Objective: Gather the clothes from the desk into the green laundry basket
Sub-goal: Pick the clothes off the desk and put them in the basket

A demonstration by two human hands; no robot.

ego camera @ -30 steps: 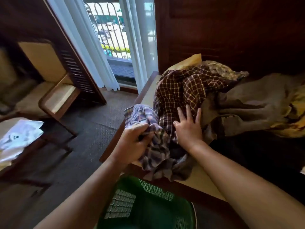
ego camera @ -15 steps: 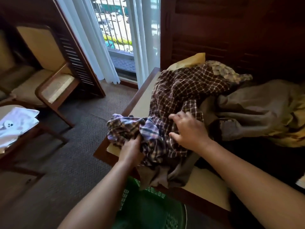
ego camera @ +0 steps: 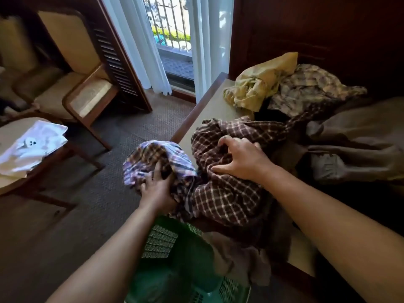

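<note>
My left hand (ego camera: 157,186) grips a purple plaid garment (ego camera: 157,157) just off the desk's front left corner, above the green laundry basket (ego camera: 168,248). My right hand (ego camera: 241,159) clutches a brown checked shirt (ego camera: 227,197) that drapes over the desk (ego camera: 207,110) edge toward the basket. A grey cloth (ego camera: 242,261) hangs from the desk into the basket. Further back on the desk lie a yellow garment (ego camera: 260,84), a pale plaid garment (ego camera: 310,88) and a grey-brown garment (ego camera: 358,141).
A wooden armchair (ego camera: 72,84) with cream cushions stands at the left. A low table (ego camera: 13,180) with a white cloth (ego camera: 30,147) on it is nearer left. White curtains (ego camera: 140,44) frame a balcony door behind. Dark wood panelling backs the desk.
Both hands have dragged the purple plaid and brown checked clothes toward the desk's front edge and over the basket. The yellow garment behind them is now uncovered.
</note>
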